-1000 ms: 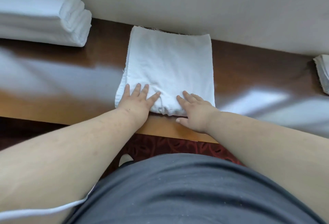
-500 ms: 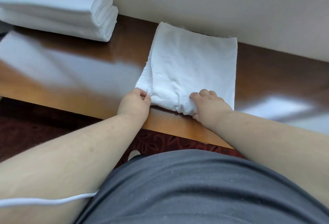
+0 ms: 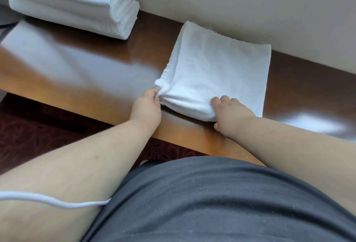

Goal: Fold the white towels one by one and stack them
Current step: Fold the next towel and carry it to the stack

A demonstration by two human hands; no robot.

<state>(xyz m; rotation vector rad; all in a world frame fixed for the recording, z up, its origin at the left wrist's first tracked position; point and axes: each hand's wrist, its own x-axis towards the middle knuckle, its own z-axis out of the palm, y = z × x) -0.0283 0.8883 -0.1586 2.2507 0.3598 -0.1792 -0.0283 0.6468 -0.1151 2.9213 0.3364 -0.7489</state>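
Observation:
A folded white towel [image 3: 217,68] lies on the dark wooden table [image 3: 86,72], its far frayed edge against the wall. My left hand [image 3: 147,106] pinches the towel's near left corner. My right hand [image 3: 230,115] grips the near folded edge, fingers curled over the top and thumb underneath. The near edge is lifted slightly off the table. A stack of folded white towels [image 3: 77,5] sits at the far left of the table.
A pale wall [image 3: 250,7] runs right behind the table. The table's front edge [image 3: 183,141] is just under my wrists, with dark red patterned carpet [image 3: 38,132] below. A white cable [image 3: 57,203] crosses my left forearm.
My hands went from lying flat on the towel's near edge to curling round it. The view has turned left, so the stack shows more.

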